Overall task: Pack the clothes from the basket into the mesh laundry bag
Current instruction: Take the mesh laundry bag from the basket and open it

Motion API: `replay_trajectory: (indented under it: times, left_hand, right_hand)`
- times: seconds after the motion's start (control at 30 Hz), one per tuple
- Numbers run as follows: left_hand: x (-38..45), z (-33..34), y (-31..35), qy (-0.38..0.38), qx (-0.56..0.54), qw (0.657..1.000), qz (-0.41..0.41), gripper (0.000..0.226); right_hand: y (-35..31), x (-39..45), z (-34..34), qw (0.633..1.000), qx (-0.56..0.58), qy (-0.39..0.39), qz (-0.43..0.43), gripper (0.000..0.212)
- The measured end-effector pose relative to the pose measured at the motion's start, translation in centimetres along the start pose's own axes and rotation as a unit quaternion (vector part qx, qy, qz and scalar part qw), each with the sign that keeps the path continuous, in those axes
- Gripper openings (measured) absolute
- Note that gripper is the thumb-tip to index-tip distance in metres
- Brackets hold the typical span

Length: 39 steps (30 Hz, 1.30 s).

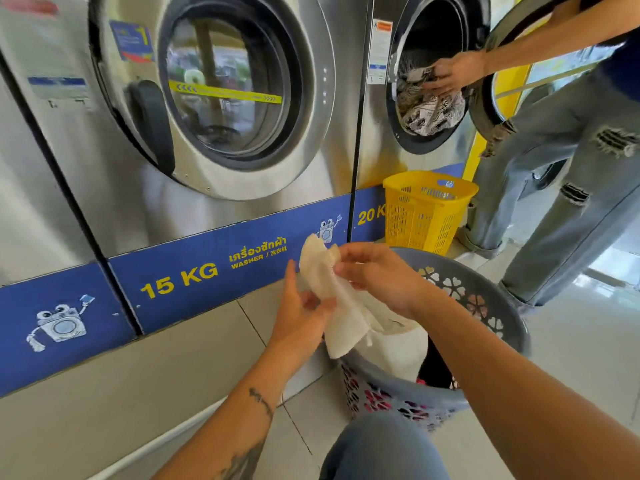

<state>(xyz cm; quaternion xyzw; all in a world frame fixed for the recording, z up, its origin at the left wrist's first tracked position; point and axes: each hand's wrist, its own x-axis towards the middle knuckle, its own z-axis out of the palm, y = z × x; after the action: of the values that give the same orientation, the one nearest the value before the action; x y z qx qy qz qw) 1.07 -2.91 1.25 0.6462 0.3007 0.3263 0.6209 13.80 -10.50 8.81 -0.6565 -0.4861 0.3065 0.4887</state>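
Both hands up over the grey basket [498, 306]: left hand [298, 313] and right hand [377, 275] pinched on the white mesh bag [341, 306], mouth not yet open. Clothes down in the basket. Risk: thin mesh slipping from fingertips, dropping back in.

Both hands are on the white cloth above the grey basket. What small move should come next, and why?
Probably spread the white cloth apart to find its opening. The left hand and right hand pinch it bunched above the grey basket, and no opening shows. I cannot tell whether it is the mesh bag or a garment.
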Motion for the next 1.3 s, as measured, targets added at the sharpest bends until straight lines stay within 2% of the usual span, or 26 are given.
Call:
replay_trajectory:
  times: [0.03, 0.13, 0.2, 0.27, 0.3, 0.33, 0.4, 0.43, 0.5, 0.53, 0.63, 0.7, 0.77, 0.83, 0.87, 0.9, 0.93, 0.97, 1.0, 1.07, 1.13, 1.2, 1.27, 1.3]
  left_hand:
    - [-0.4, -0.4, 0.6, 0.034, 0.014, 0.999, -0.001, 0.086]
    - [-1.5, -2.2, 2.3, 0.115, 0.036, 0.992, 0.038, 0.083]
    - [-2.4, -4.0, 3.3, 0.152, 0.045, 0.984, 0.074, 0.078]
    - [-3.7, -6.1, 4.1, 0.181, 0.073, 0.975, 0.108, 0.073]
    - [-4.5, -7.1, 4.5, 0.193, 0.089, 0.97, 0.121, 0.071]
    - [-5.3, -8.1, 4.8, 0.204, 0.105, 0.964, 0.132, 0.067]
    - [-6.7, -10.2, 5.4, 0.225, 0.128, 0.955, 0.147, 0.061]
    - [-7.4, -11.2, 5.6, 0.235, 0.135, 0.95, 0.155, 0.059]
    - [-8.9, -13.2, 5.7, 0.247, 0.16, 0.94, 0.173, 0.055]
    - [-9.6, -14.2, 5.7, 0.252, 0.173, 0.935, 0.179, 0.054]
    - [-11.5, -16.9, 5.5, 0.265, 0.193, 0.929, 0.171, 0.06]
    - [-12.2, -18.5, 5.8, 0.278, 0.205, 0.926, 0.151, 0.074]
    - [-12.9, -19.8, 6.0, 0.289, 0.224, 0.919, 0.146, 0.084]
    - [-13.1, -21.1, 5.9, 0.299, 0.224, 0.916, 0.148, 0.084]
    - [-13.1, -21.9, 5.5, 0.304, 0.211, 0.916, 0.153, 0.084]
    - [-12.9, -22.7, 4.7, 0.312, 0.199, 0.916, 0.154, 0.087]
    - [-12.8, -23.3, 4.0, 0.319, 0.198, 0.914, 0.152, 0.09]
    - [-12.6, -23.9, 3.2, 0.321, 0.209, 0.912, 0.145, 0.092]
    - [-12.6, -24.0, 2.3, 0.318, 0.223, 0.911, 0.139, 0.091]
    - [-12.8, -23.9, 0.6, 0.304, 0.227, 0.917, 0.124, 0.081]
    - [-12.9, -23.6, -0.4, 0.288, 0.202, 0.929, 0.112, 0.07]
    - [-12.5, -23.4, -0.7, 0.285, 0.203, 0.931, 0.105, 0.059]
    - [-12.0, -23.3, -0.4, 0.273, 0.226, 0.931, 0.089, 0.056]
    - [-11.9, -23.1, -0.3, 0.263, 0.236, 0.932, 0.078, 0.057]
  right_hand:
    - [-0.7, -0.2, 0.5, 1.0, -0.011, 0.012, -0.017, 0.015]
    - [-1.3, -0.4, 1.9, 0.996, -0.054, 0.06, -0.034, 0.01]
    - [-0.8, -0.5, 2.8, 0.984, -0.148, 0.101, -0.016, 0.033]
    - [-0.4, -1.0, 3.8, 0.939, -0.325, 0.113, 0.007, 0.063]
    - [-0.2, -1.4, 4.5, 0.915, -0.386, 0.114, 0.018, 0.071]
    - [-0.1, -1.7, 5.3, 0.906, -0.408, 0.11, 0.026, 0.076]
    - [-0.2, -2.3, 7.0, 0.934, -0.348, 0.08, 0.02, 0.074]
    - [-0.6, -2.6, 8.0, 0.951, -0.306, 0.05, -0.003, 0.067]
    - [-1.9, -3.6, 10.2, 0.963, -0.255, 0.006, -0.086, 0.042]
    - [-2.7, -4.0, 11.1, 0.962, -0.237, 0.014, -0.136, 0.036]
    - [-5.4, -5.3, 13.4, 0.952, -0.163, 0.047, -0.253, 0.036]
    - [-6.8, -6.0, 14.6, 0.938, -0.123, 0.052, -0.319, 0.035]
    - [-7.8, -6.1, 15.6, 0.909, -0.104, 0.083, -0.394, 0.04]
    - [-8.0, -5.4, 16.7, 0.875, -0.147, 0.129, -0.443, 0.054]
    - [-7.7, -4.7, 17.4, 0.866, -0.211, 0.162, -0.423, 0.064]
    - [-7.2, -3.6, 17.9, 0.855, -0.312, 0.187, -0.369, 0.075]
    - [-6.1, -2.2, 18.2, 0.829, -0.44, 0.182, -0.292, 0.081]
    - [-4.5, -0.9, 18.5, 0.804, -0.542, 0.135, -0.204, 0.079]
    - [-2.6, 0.3, 19.0, 0.801, -0.583, 0.061, -0.122, 0.065]
    - [1.8, 1.7, 20.0, 0.849, -0.522, -0.082, -0.015, 0.028]
    - [5.7, 1.7, 20.7, 0.904, -0.395, -0.16, 0.039, 0.011]
    - [8.0, 1.1, 21.4, 0.94, -0.268, -0.182, 0.104, 0.011]
    - [9.1, 0.6, 22.2, 0.952, -0.175, -0.197, 0.155, 0.036]
    - [9.3, 0.5, 22.5, 0.951, -0.163, -0.207, 0.162, 0.047]
